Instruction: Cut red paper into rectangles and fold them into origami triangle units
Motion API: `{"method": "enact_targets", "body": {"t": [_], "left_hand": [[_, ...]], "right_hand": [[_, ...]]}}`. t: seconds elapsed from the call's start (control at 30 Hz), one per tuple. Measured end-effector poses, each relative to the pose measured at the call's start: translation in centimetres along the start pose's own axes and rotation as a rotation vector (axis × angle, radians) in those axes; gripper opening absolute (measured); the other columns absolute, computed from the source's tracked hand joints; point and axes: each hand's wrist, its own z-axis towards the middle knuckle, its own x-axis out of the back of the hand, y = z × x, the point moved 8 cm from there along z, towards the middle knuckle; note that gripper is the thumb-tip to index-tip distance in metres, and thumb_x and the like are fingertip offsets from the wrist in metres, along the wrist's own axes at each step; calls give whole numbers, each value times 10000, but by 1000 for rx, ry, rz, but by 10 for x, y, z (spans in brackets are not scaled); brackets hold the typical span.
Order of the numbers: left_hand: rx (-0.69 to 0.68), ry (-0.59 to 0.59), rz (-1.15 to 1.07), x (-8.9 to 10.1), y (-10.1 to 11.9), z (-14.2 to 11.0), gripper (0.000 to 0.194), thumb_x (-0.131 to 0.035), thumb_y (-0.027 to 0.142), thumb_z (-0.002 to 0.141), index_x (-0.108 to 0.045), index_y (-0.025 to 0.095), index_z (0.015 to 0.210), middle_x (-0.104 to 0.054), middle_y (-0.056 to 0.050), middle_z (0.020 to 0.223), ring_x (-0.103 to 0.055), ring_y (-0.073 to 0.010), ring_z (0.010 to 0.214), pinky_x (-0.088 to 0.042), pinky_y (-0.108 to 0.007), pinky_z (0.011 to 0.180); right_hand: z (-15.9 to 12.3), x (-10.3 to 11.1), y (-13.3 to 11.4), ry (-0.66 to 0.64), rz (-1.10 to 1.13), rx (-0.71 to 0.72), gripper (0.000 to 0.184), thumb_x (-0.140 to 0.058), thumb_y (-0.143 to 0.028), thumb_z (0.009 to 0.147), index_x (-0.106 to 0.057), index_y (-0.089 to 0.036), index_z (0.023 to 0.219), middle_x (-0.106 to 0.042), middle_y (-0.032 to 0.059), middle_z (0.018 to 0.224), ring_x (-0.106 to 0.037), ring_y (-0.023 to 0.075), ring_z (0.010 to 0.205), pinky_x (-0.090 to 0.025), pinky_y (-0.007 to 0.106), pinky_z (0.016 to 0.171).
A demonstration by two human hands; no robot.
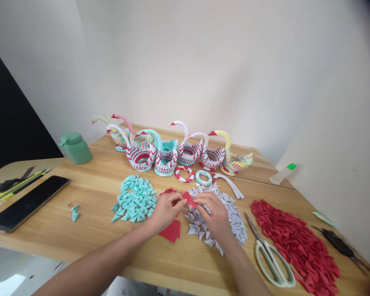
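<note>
Both my hands pinch one small red paper piece just above the wooden table. My left hand grips its left side. From the right, my right hand holds it over a pile of white folded paper triangles. A few flat red paper pieces lie under my left wrist. A pile of turquoise folded triangles sits just left of my hands.
Several modular paper swans stand in a row at the back, with two paper rings before them. Scissors and a heap of red triangles lie right. A phone, pens and a green container sit left.
</note>
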Motion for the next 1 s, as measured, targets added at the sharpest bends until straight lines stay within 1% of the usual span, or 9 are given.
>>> {"method": "enact_targets", "body": {"t": [0.2, 0.27, 0.33, 0.47, 0.57, 0.67, 0.77, 0.87, 1.0], "left_hand": [[47, -15, -79, -1, -5, 0, 295, -557, 387, 797, -614, 126, 671, -597, -21, 614, -514, -123, 570, -385, -213, 533], [33, -15, -63, -2, -5, 1, 283, -556, 369, 798, -612, 130, 657, -595, -14, 602, -504, -115, 558, -380, -207, 528], [7, -11, -15, -1, -1, 1, 269, -548, 336, 802, -602, 134, 633, -591, -7, 587, -496, -109, 551, -375, -202, 531], [-70, 10, 127, 1, 13, -2, 255, -534, 285, 811, -595, 136, 612, -602, -4, 584, -511, -115, 567, -374, -204, 558], [-122, 16, 183, 1, 21, -3, 252, -540, 271, 818, -597, 137, 613, -613, -8, 596, -519, -120, 580, -368, -207, 566], [-107, -10, 145, -1, 20, -4, 256, -540, 288, 833, -613, 134, 640, -625, -13, 615, -532, -123, 591, -365, -208, 569], [-78, -41, 82, -3, 15, -3, 258, -539, 303, 839, -627, 135, 664, -626, -9, 620, -537, -118, 592, -366, -205, 570], [-55, -61, 20, -5, 10, -2, 255, -546, 310, 834, -630, 133, 671, -625, -5, 621, -540, -114, 595, -373, -203, 575], [-16, -91, -65, -8, 4, -2, 269, -561, 345, 826, -642, 124, 696, -644, -21, 650, -556, -121, 615, -394, -207, 594]], "right_hand": [[2, 3, -11, -13, -59, 114, 222, -543, -105, 861, -671, -260, 955, -671, 63, 948, -586, 219, 910, -495, 403, 786], [1, 0, -10, -41, -60, 119, 236, -534, -102, 863, -671, -265, 962, -668, 64, 973, -579, 223, 933, -491, 413, 801], [0, -2, -6, -55, -41, 92, 214, -540, -117, 864, -676, -264, 941, -666, 64, 975, -581, 225, 943, -489, 414, 810], [0, -1, 4, -26, 32, -34, 112, -595, -160, 846, -671, -241, 863, -664, 60, 945, -593, 220, 940, -479, 396, 829], [-1, -2, 12, -10, 105, -176, 75, -592, -199, 848, -652, -224, 810, -670, 55, 935, -608, 212, 932, -471, 376, 842], [-5, -7, 22, -42, 211, -344, 99, -565, -245, 861, -629, -206, 796, -673, 46, 888, -623, 193, 847, -486, 327, 783], [-11, -12, 32, -68, 308, -469, 136, -571, -294, 855, -616, -192, 778, -661, 26, 796, -614, 171, 738, -491, 284, 699], [-15, -16, 39, -64, 375, -527, 163, -594, -324, 837, -605, -186, 752, -653, 20, 768, -604, 165, 712, -487, 273, 671], [-19, -19, 44, -48, 435, -564, 167, -613, -330, 820, -596, -183, 744, -640, 19, 753, -582, 157, 688, -475, 264, 634]]}}
